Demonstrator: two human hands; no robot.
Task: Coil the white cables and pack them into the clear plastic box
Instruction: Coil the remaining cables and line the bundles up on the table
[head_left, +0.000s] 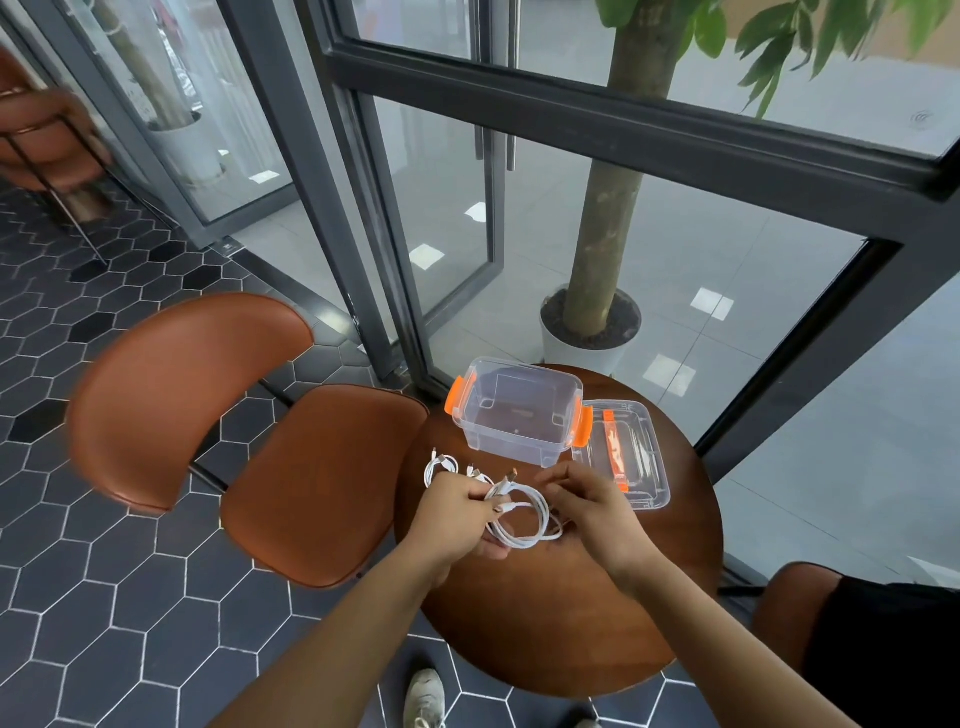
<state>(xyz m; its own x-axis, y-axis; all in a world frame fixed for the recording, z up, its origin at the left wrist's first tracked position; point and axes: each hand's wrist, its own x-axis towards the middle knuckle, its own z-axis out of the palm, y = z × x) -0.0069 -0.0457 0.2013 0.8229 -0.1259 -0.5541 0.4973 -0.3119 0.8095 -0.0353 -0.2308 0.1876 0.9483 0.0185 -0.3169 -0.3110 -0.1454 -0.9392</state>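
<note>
White cable (530, 519), thin and round, looped into a loose coil above the near-middle of the round dark-brown wooden table (571, 623). Coil gathered at its left side in the left hand (457, 512), fingers clenched round the bunched strands, plug ends poking out past the knuckles toward the box. Right hand (587, 501) just right of the coil, fingers curled and pointing toward the loops; whether pinching a strand or merely touching it, cannot tell. Second white cable (440, 467), a smaller bundle, lying on the table just beyond the left hand, near the table's left edge.

Clear plastic box (514, 415) with orange side latches, upright and open at the table's far side, nothing visible inside, well clear of the coil. Clear plastic lid (631, 457) with an orange handle strip, flat on the table, right beside the box and touching or nearly touching its right latch.

Brown leather-look chair (234, 441) with curved backrest to the left of the table, seat edge tucked close to the tabletop. Dark hexagonal floor tiles (104, 597) with pale grout underneath. Pale sneaker (426, 696) at the bottom edge below the table. Beyond the table, dark-framed glass panels (597, 130), and behind them a tree trunk (608, 208) rising from a white pot.
</note>
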